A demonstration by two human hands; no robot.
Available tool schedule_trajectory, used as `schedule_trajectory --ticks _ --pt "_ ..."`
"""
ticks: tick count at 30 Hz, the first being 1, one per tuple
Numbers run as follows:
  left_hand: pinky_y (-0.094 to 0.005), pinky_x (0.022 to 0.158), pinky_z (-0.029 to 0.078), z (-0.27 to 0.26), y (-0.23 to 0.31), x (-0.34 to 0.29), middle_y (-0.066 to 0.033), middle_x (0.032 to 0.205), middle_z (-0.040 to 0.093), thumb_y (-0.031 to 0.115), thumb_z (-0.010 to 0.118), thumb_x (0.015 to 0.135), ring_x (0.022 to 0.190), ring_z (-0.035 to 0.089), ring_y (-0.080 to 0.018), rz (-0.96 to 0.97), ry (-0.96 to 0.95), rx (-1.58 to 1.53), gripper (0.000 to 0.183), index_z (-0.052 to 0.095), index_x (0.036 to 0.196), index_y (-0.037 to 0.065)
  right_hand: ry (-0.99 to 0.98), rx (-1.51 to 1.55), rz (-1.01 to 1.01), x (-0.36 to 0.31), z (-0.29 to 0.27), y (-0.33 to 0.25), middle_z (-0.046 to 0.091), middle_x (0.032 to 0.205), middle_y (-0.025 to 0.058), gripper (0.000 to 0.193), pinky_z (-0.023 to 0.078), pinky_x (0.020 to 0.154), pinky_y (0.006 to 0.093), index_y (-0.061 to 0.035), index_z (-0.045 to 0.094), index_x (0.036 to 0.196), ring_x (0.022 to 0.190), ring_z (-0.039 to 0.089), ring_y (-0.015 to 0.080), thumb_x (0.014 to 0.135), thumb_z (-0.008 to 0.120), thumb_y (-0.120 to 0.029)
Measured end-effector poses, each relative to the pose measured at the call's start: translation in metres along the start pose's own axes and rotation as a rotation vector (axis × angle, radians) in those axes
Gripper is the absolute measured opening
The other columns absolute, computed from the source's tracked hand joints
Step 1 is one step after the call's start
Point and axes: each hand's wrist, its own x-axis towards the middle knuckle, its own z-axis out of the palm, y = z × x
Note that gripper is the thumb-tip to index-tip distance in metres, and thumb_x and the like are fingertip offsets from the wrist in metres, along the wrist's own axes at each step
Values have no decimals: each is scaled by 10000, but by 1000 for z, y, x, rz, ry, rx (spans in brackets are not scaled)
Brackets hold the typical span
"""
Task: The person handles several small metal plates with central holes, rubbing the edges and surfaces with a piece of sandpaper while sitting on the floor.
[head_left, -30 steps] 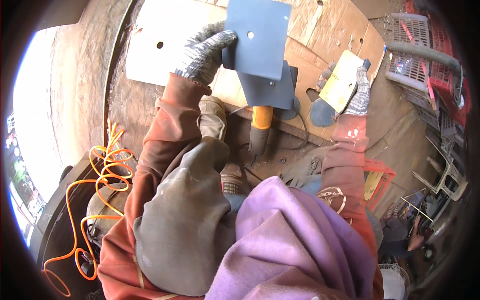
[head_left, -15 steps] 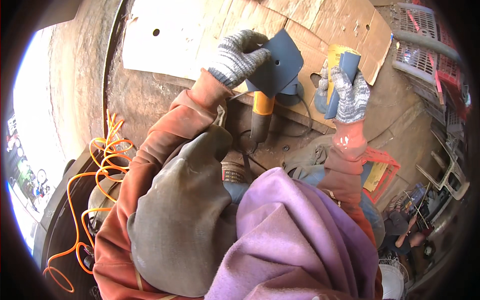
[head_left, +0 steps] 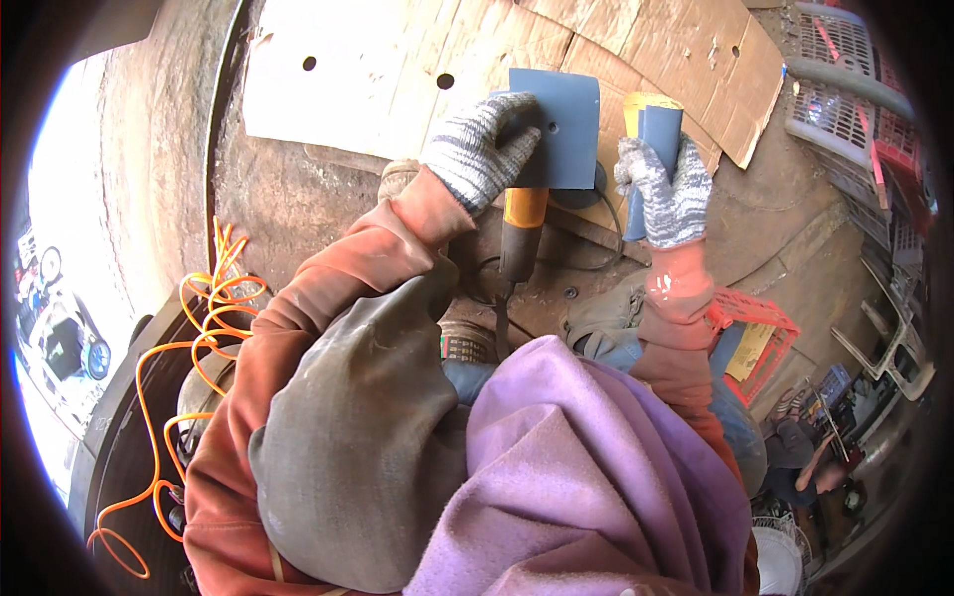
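My left hand [head_left: 482, 149], in a grey-and-white knit glove, pinches the left edge of a square blue-grey sheet of sandpaper [head_left: 571, 104] with a small hole near its middle. Curled around a rolled bundle of blue and yellow sandpaper [head_left: 660, 127] is my right hand [head_left: 668, 194], gloved alike. Below the square sheet a power tool [head_left: 521, 238] with a yellow collar and dark body stands between my feet; the sheet hides its upper end. A dark round disc [head_left: 581, 199] shows partly beside it.
A flattened cardboard sheet [head_left: 368, 60] with round holes lies on the ground ahead. Plastic crates [head_left: 835, 89] and a grey hose [head_left: 855, 89] are at the far right. A red crate [head_left: 770, 348] sits by my right forearm, and an orange cord [head_left: 149, 417] coils at the left.
The square sandpaper has turned from a slanted diamond to nearly level in my left hand. My right hand has shifted slightly left with the rolled bundle.
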Motion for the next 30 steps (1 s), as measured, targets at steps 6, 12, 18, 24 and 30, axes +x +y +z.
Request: schedule_trajectory --ticks 6,12,18,24,30 --pt "-318 905 566 -8 8 -4 -158 1127 715 128 707 939 1039 692 -203 -62 -14 -24 394 602 1303 19 151 -558 -196 2 22 -15 726 1030 166 572 552 868 388 -6 620 1200 931 720 295 800 848 -347" --pt "-323 917 552 -11 12 -3 -152 1156 709 125 725 922 1067 683 -204 -87 -28 -25 386 622 1279 17 57 -668 -172 19 45 -5 658 1198 228 732 540 925 415 3 561 1283 1080 670 354 776 842 -443" --pt "-291 810 555 -14 -6 -8 -99 975 684 161 744 924 884 656 -152 -231 227 -477 511 546 1373 17 25 -812 -248 28 52 14 634 1242 241 847 526 967 426 31 529 1325 1123 645 379 752 833 -514" --pt "-265 539 535 -35 -25 -6 -69 885 679 146 746 918 637 630 -129 -750 100 -668 405 627 1274 -5 23 -818 -127 22 52 3 628 1260 255 859 512 989 430 53 519 1342 1141 636 384 758 839 -490" --pt "-264 538 547 -39 -30 2 -96 885 703 127 745 913 669 653 -140 -477 73 -641 330 673 1182 -50 37 -798 -230 24 54 8 635 1239 263 850 510 992 431 59 522 1333 1132 638 390 754 850 -471"
